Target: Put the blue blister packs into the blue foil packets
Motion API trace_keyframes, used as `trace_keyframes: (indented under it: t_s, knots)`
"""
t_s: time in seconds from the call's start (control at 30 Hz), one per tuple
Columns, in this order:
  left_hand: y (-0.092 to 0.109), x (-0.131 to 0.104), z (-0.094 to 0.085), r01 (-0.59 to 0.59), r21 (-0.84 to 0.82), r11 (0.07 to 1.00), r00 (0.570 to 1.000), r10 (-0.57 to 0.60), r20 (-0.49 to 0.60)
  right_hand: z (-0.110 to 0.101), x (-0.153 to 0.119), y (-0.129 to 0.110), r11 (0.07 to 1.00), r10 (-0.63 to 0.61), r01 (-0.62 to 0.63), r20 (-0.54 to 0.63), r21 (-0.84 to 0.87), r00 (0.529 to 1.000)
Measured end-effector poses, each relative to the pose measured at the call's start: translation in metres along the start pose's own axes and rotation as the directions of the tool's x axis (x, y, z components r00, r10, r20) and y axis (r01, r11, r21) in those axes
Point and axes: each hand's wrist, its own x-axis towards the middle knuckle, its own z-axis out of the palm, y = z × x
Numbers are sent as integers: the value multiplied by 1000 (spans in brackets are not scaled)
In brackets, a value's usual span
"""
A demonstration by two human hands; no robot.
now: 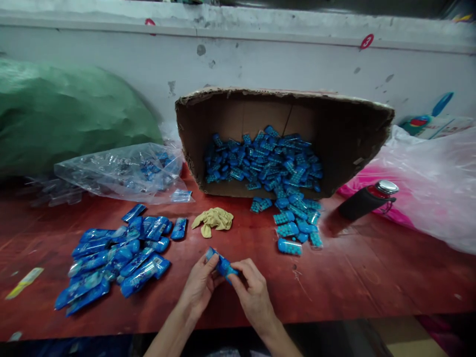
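Near the table's front edge, a small blue packet (pixel 223 266) is held between both hands. My left hand (pixel 203 282) pinches its upper left end, and my right hand (pixel 253 287) grips its right end with thumb and fingers. To the left lies a pile of blue wrapped packets (pixel 122 253). A cardboard box (pixel 372 124) on its side holds many small clear containers with blue caps and blue beads (pixel 267 158). More of these spill from its opening onto the red table (pixel 357 277). A crumpled yellowish cloth-like item (pixel 213 220) lies beyond my hands.
A clear plastic bag (pixel 122 171) with small items lies at the back left, before a large green sack (pixel 74 119). A dark bottle (pixel 362 201) stands right of the box, beside pink and clear plastic (pixel 427 183).
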Motion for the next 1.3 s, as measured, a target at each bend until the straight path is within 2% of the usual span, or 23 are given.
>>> trace_keyframes:
  t_s: [0.07,0.17,0.23,0.3,0.4,0.57,0.67,0.77,0.87,1.0,1.13,1.2,1.3]
  knots:
    - [1,-2,-1,57,17,998,998,-57,32,1,0,2,999,-1,1,9,39,1000]
    - [3,-4,-2,113,60,992,987,-119,108,0,3,10,975,126,-128,26,184,992]
    - [3,-5,-2,112,61,992,981,-120,154,-3,6,15,917,225,-236,73,321,972]
    - [3,-6,-3,117,39,992,970,-123,209,-7,9,18,852,258,-304,164,426,952]
    - [4,-7,-5,150,4,989,941,-144,306,-15,12,14,808,212,-341,302,481,929]
    - [5,-10,-8,178,13,984,899,-168,404,-23,17,9,761,169,-373,392,531,904]
    - [3,-11,-5,211,43,977,888,-210,409,-26,20,13,712,162,-424,458,559,874]
    - [-2,-12,-1,202,27,979,909,-198,366,-27,21,16,704,147,-445,499,554,854]
    - [-9,-14,4,189,0,982,933,-180,312,-28,19,16,732,155,-420,470,536,869]
    - [-20,-17,9,166,-50,985,966,-153,207,-27,14,13,854,152,-312,375,416,915]
    - [-27,-19,14,148,-100,984,984,-136,116,-20,6,17,974,82,-119,184,195,979]
    - [-27,-19,16,155,-123,980,986,-147,72,-14,0,21,997,38,-44,99,61,994]
    - [-27,-19,16,173,-144,974,985,-175,1,-4,-8,25,995,-1,3,21,-96,1000]
